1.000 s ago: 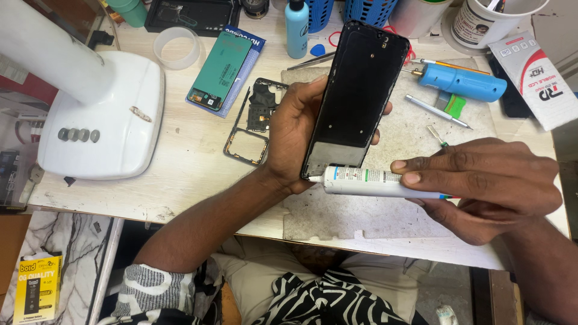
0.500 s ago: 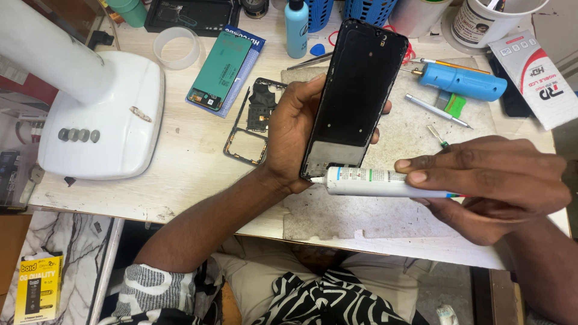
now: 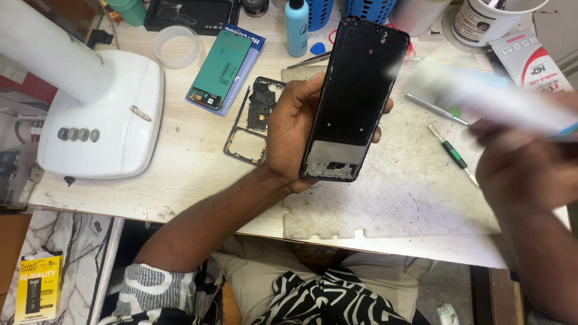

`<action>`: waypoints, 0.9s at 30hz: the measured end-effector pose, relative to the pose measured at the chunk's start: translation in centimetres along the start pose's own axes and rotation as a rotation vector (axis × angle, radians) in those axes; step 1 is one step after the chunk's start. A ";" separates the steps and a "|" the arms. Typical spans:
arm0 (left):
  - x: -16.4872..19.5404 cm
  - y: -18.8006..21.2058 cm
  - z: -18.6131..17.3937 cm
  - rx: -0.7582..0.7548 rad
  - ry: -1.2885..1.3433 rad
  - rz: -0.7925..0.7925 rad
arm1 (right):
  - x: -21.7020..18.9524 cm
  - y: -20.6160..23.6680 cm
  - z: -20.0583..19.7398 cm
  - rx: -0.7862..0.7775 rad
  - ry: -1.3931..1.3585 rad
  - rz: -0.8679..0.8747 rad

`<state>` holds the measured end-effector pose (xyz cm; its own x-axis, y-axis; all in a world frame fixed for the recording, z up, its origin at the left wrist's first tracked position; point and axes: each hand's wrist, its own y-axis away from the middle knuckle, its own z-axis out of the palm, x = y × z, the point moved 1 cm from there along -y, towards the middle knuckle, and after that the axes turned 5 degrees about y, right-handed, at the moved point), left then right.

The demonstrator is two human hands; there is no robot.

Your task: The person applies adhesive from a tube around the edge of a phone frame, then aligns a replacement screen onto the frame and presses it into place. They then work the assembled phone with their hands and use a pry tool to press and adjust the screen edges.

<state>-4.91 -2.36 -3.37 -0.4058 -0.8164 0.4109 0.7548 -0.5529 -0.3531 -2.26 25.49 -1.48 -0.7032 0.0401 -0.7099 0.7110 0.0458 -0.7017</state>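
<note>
Worn workbench [image 3: 192,180]: left hand [image 3: 292,129] gripped black phone frame [image 3: 355,96]; right hand [image 3: 524,162], 3 o'clock, clutched blurred white tube [image 3: 481,99]; green-blue flat package [image 3: 223,69] at 10 o'clock.

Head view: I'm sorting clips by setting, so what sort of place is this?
Most likely a phone repair bench. The left hand holds a stripped black phone frame; a bare inner frame and a green-backed replacement screen lie on the worn table, with a small screwdriver nearby.
</note>
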 end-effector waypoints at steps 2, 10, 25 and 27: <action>-0.1 0.0 0.1 -0.038 0.009 0.009 | 1.5 -1.0 -0.8 0.203 -0.300 0.177; -0.1 0.1 0.4 0.049 0.008 0.020 | 1.2 -1.6 0.0 0.096 -0.270 0.155; 0.0 0.0 0.9 0.111 0.001 -0.019 | -3.9 -1.4 4.4 -0.413 0.271 -0.253; -0.1 0.0 0.9 0.114 -0.014 -0.018 | -4.1 -1.6 4.5 -0.426 0.295 -0.240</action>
<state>-4.43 -2.17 -2.69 -0.4133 -0.8035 0.4285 0.8015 -0.5443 -0.2476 -0.45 20.78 2.31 -0.8598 0.2529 -0.4437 0.5095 0.4843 -0.7112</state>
